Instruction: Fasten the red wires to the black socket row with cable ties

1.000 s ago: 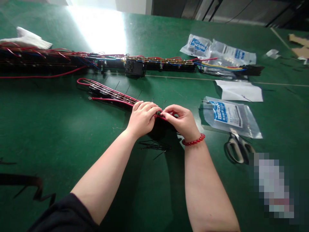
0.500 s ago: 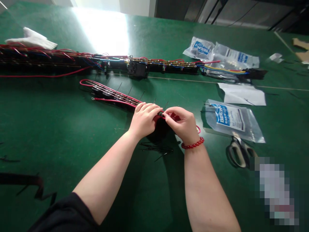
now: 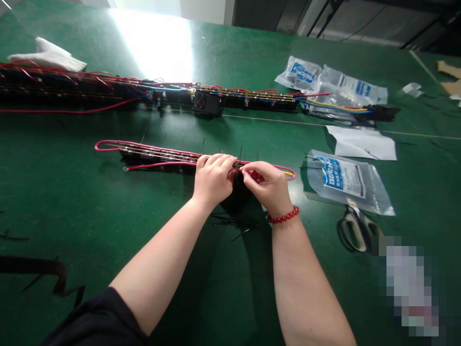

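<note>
In the head view, the wired strip (image 3: 162, 154) lies well in from the far edge of the bench (image 3: 108, 206), the left hand (image 3: 212, 179) gripping it, fingers together, the right hand (image 3: 269, 185) pinching something indistinct. Probably light and stiff, with springy red cable (image 3: 158, 165); best held by its dark body.

The blue label (image 3: 335, 172) on the clear bag (image 3: 378, 192), on the right part of the desk (image 3: 126, 250), reads "BECN" plus an unclear last letter; similar lettering marks the smaller bag (image 3: 285, 76) nearer the far edge, whereas remaining small print is illegible.
</note>
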`<state>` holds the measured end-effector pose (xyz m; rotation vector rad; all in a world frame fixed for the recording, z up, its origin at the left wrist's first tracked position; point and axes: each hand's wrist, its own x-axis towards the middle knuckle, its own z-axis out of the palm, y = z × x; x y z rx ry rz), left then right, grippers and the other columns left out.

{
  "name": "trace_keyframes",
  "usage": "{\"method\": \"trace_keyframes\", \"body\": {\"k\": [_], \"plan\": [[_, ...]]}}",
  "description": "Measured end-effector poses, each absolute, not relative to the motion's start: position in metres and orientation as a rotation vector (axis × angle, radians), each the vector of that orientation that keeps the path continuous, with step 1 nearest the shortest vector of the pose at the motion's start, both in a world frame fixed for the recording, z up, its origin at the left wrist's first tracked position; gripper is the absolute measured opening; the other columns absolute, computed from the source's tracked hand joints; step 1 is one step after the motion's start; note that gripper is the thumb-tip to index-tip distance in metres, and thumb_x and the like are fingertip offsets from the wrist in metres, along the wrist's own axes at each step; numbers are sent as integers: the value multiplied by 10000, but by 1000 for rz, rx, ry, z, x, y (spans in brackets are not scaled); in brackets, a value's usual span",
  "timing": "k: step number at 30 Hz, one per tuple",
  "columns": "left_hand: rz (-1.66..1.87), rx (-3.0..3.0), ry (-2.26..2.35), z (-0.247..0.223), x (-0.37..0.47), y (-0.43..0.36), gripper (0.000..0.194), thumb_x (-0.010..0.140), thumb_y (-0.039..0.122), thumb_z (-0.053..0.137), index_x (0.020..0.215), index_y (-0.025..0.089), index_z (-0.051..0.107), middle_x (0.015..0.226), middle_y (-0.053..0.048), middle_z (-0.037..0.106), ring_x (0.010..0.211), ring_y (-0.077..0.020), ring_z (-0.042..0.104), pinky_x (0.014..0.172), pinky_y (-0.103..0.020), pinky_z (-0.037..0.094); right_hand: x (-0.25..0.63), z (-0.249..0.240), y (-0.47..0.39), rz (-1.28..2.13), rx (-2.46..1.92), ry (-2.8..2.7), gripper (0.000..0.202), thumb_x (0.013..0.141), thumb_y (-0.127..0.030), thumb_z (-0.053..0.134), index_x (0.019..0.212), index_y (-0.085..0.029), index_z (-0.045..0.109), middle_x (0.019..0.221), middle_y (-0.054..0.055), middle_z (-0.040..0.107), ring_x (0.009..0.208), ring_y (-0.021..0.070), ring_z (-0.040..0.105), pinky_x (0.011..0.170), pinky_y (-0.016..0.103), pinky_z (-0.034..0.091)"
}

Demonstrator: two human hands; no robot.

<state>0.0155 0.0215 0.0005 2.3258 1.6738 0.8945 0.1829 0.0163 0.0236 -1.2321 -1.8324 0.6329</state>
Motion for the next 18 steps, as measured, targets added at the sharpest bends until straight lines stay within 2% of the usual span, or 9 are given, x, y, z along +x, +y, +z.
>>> {"method": "trace_keyframes", "body": {"k": [5,10,15,18], "plan": [[950,2266,1851,1,15,22,195,959,296,561,1107,266,684,1197,-51,743,1153,-274,626,1023,-491,341,184,10,19,638,-1246,-1762,97,872,-243,621,878,-218,714,911,44,745,818,182,679,750,333,583],[1008,2438,1637,-2,13,23,217,936,273,600,1130,304,692,1308,-22,692,1242,-250,581,1071,-468,332,182,-1,20,681,-1251,-1713,91,872,-265,634,892,-221,712,956,51,745,860,193,687,788,354,589],[1082,2490,1572,-7,13,26,150,950,258,607,959,330,738,1164,33,748,1164,-225,615,1042,-450,346,177,-2,18,700,-1258,-1671,82,866,-274,632,840,-218,686,897,35,730,793,172,666,740,324,571],[1089,2466,1572,-7,13,27,166,955,244,600,989,326,740,1116,31,762,1119,-216,632,1014,-431,365,176,0,15,713,-1273,-1650,79,853,-275,635,820,-214,674,841,21,708,730,152,637,686,295,546]]}}
